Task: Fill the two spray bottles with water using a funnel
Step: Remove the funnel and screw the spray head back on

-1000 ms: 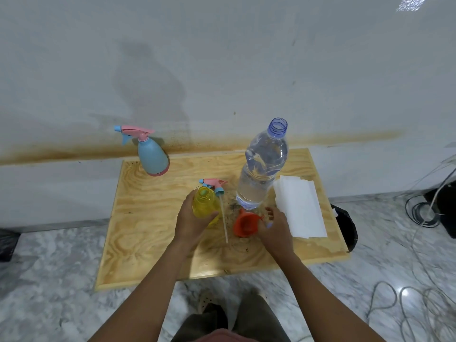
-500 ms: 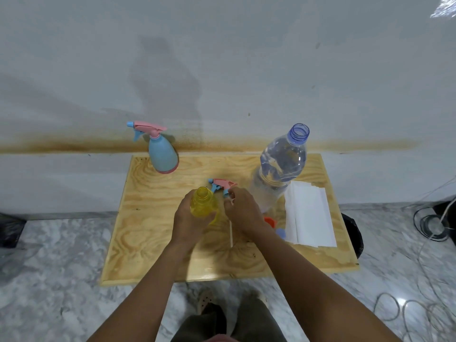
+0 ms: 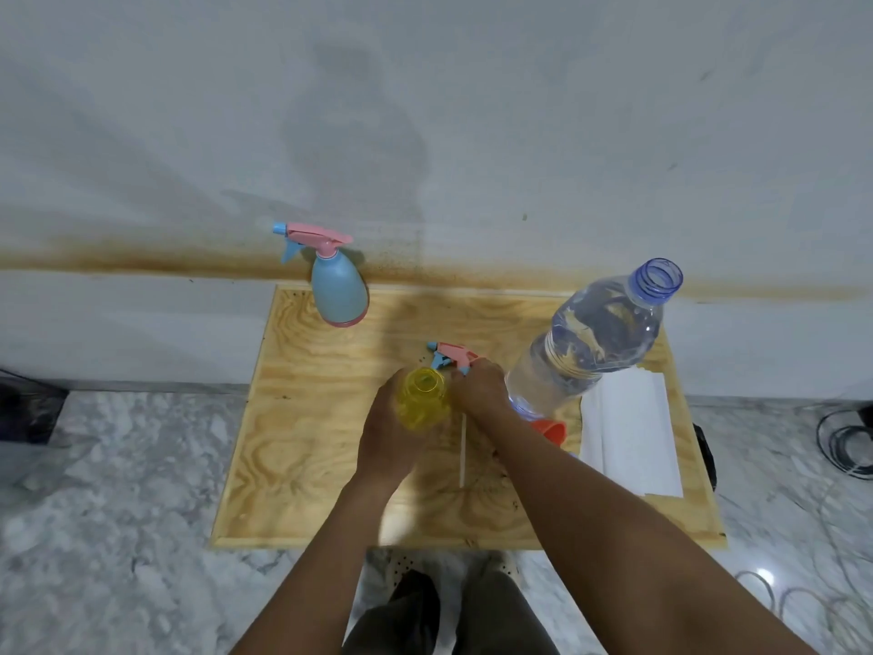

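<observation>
My left hand grips the yellow spray bottle, which stands open-necked on the wooden board. My right hand holds the pink and blue spray head just right of that bottle; its white dip tube hangs down toward the board. A blue spray bottle with its head on stands at the board's back left. The big uncapped water bottle stands at the right. The orange funnel lies beside its base, partly hidden by my right forearm.
White paper towels lie on the board's right side. The board rests on a marble floor against a white wall. Cables lie on the floor at the far right, and a dark object sits at the left.
My right hand left the orange funnel, moved left and took hold of the spray head beside the yellow bottle. My left hand stayed on the yellow bottle.
</observation>
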`<state>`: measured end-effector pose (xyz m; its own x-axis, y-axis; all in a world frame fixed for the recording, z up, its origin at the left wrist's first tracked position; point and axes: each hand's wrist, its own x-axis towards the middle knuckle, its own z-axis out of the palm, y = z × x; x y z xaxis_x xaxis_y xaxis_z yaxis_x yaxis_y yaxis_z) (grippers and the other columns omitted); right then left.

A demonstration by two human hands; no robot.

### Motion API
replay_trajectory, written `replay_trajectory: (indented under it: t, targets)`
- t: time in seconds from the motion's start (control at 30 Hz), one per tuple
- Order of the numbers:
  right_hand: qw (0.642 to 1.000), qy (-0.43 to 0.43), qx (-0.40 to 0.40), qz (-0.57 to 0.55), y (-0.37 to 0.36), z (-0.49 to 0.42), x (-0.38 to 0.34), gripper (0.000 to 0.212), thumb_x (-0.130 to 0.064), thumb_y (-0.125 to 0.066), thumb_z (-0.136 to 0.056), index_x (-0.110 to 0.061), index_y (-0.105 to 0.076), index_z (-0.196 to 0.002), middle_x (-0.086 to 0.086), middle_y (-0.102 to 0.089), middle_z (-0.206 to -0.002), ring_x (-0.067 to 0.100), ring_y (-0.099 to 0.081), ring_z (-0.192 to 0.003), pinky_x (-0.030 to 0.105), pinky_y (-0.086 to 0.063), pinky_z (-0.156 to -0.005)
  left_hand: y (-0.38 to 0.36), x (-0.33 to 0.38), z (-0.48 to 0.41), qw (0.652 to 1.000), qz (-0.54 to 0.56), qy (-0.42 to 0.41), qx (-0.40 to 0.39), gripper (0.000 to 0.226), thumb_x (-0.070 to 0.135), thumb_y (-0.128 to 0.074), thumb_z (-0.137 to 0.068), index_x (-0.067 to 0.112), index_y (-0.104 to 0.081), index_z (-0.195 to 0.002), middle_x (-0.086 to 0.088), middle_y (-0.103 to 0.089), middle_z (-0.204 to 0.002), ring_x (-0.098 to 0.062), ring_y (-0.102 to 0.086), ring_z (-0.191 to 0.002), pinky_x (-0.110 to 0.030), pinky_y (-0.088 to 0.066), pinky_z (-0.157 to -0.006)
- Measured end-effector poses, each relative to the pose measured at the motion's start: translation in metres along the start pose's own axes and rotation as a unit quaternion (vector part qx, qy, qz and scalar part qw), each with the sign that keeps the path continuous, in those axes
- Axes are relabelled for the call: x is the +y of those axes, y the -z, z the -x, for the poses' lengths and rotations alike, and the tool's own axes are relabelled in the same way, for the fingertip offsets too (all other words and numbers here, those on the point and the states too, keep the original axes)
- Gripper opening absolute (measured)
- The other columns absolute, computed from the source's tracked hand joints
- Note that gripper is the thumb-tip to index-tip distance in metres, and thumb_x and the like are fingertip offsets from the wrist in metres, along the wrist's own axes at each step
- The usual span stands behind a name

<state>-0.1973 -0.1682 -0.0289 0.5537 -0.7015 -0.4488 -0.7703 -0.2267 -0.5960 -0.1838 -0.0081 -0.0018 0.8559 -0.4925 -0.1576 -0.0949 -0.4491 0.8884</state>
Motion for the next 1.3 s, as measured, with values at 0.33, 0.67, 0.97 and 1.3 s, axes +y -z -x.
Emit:
replay_trajectory:
  t: [0.33,0.67,0.97,1.3]
  targets:
    - [0.982,0.101,0.095,-0.126,0.034,0.039,-0.024,0.038,-0.028,-0.056,-0.098,-0.008,-0.058,-0.13,0.007,-0.065,-0.116,0.022,-0.062,-0.106,0.035,-0.05,-0.09,0.012,0.0,-0.001,1.0,0.023,0.004,0.001,0.067,0.023,-0.089,-0.069,0.036,-0.055,-0.125,0.016,-0.065,-0.112,0.004,-0.059,-0.102,-0.005,-0.043,-0.076]
    - [0.905,0.214,0.112,-0.351,0.109,0.108,-0.083,0.026,-0.025,-0.058,-0.098,-0.012,-0.067,-0.12,-0.006,-0.071,-0.093,0.004,-0.065,-0.088,0.032,-0.055,-0.086,0.048,0.008,0.004,0.999,-0.029,-0.028,-0.005,0.084,0.041,-0.087,-0.063,0.026,-0.052,-0.138,0.006,-0.063,-0.121,-0.014,-0.059,-0.11,-0.028,-0.047,-0.088]
    - [0.843,0.291,0.118,-0.437,0.144,0.143,-0.133,0.023,-0.021,-0.054,-0.102,-0.019,-0.065,-0.122,-0.014,-0.069,-0.093,-0.003,-0.064,-0.089,0.027,-0.055,-0.084,0.067,0.033,0.015,0.998,-0.01,-0.055,-0.044,0.07,0.031,-0.087,-0.069,0.049,-0.051,-0.128,0.018,-0.067,-0.112,0.002,-0.063,-0.102,-0.031,-0.055,-0.084]
    - [0.832,0.318,0.137,-0.434,0.147,0.153,-0.144,0.031,-0.022,-0.053,-0.102,-0.011,-0.061,-0.13,-0.01,-0.068,-0.103,-0.001,-0.066,-0.091,0.022,-0.056,-0.076,0.078,0.047,0.019,0.995,-0.068,-0.059,-0.037,0.096,0.061,-0.078,-0.059,0.044,-0.038,-0.144,0.012,-0.055,-0.121,-0.016,-0.052,-0.118,-0.046,-0.051,-0.096]
